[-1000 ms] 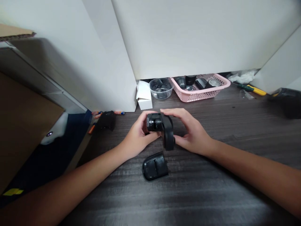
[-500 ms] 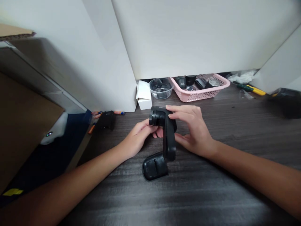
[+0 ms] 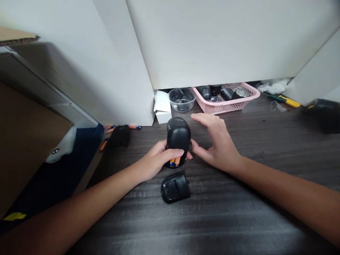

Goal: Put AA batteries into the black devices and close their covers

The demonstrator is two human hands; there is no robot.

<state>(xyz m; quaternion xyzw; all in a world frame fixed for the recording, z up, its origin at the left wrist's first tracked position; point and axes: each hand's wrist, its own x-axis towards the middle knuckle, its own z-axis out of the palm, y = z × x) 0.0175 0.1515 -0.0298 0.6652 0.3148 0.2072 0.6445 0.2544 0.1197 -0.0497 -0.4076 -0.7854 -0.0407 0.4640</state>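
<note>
Black plastic housing, apparently a wireless mouse (image 3: 178, 136), is gripped upright over a dark wood-grain desk (image 3: 233, 219) by the curled left hand (image 3: 159, 161), orange-banded batteries (image 3: 174, 162) exposed; the right hand (image 3: 216, 143) is held spread just beside it, a black cover (image 3: 175, 187) lying near.

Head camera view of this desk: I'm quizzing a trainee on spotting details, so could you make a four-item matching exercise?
Things:
1. Black case with orange batteries
2. Black cover
3. Pink plastic basket
4. Clear bowl

Places and states:
A. Holds dark cylindrical objects
B. Lies on the dark wood-grain desk
C. Stands beside the white box
D. Gripped in the left hand

Right pairs: 1-D, 2-B, 3-A, 4-C.
</note>
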